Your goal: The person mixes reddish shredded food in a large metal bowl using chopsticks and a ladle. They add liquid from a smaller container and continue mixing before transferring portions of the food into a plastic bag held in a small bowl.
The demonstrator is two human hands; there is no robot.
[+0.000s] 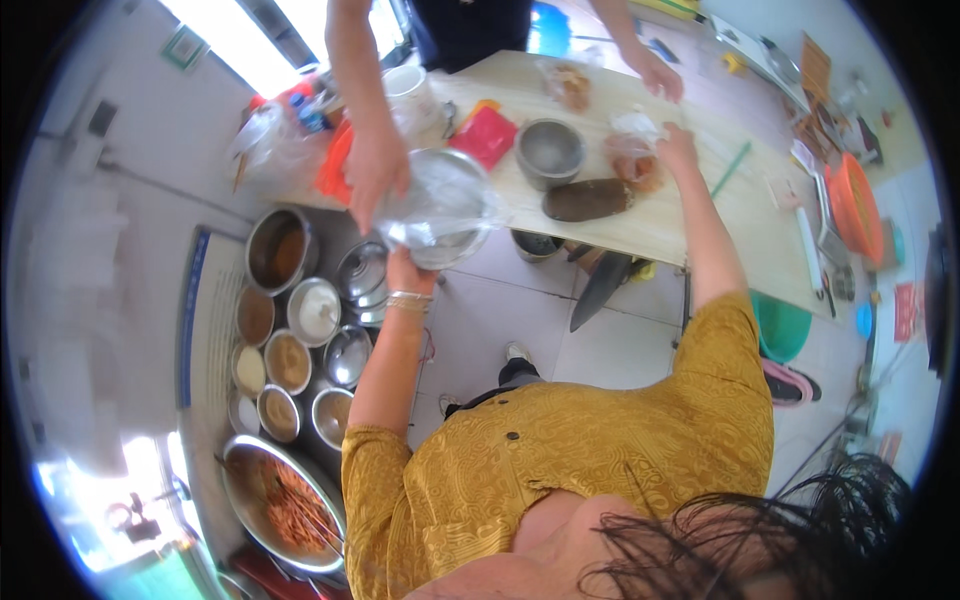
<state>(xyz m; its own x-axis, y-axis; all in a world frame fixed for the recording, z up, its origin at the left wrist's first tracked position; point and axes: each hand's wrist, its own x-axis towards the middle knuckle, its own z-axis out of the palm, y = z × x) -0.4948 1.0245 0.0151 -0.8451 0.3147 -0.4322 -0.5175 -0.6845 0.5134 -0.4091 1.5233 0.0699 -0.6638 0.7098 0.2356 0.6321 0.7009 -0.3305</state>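
Note:
My left hand (409, 271) holds the near edge of a round metal bowl (463, 241), tilted over the table's left front edge. Clear plastic film or a bag (427, 217) lies across the bowl and partly hides its inside and my fingers. My right hand (677, 146) pinches the top of a clear plastic bag of reddish food (634, 166) on the table. Between my hands stand a deep grey metal bowl (550, 150) and a dark, elongated object (587, 200). Beyond them lie a pink-red packet (484, 136) and another bag of food (570, 84).
Across the wooden table (750, 247), a co-worker's hand (375, 169) reaches to the bowl; the other hand (656, 73) is near my right. At left are metal bowls of powders (288, 362), a steel pot (279, 251) and a large basin of reddish food (289, 502).

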